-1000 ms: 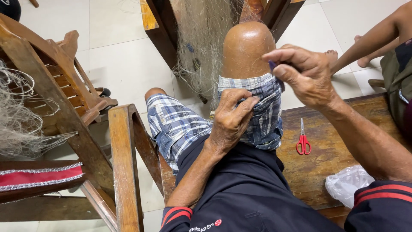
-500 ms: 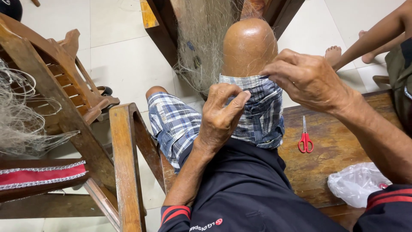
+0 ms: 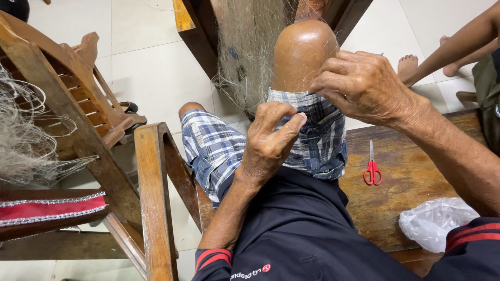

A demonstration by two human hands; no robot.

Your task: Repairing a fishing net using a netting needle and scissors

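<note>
While your left hand [image 3: 271, 143] rests on the shorts [image 3: 317, 140], its fingers curl together, pinching nothing visible. Your right hand [image 3: 359, 86] pinches the hem at the knee [image 3: 302, 52].

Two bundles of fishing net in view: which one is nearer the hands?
The net hanging at top centre, just beyond the raised knee. The right hand and left hand work beside it; the other net lies on the wooden chair at far left.
</note>
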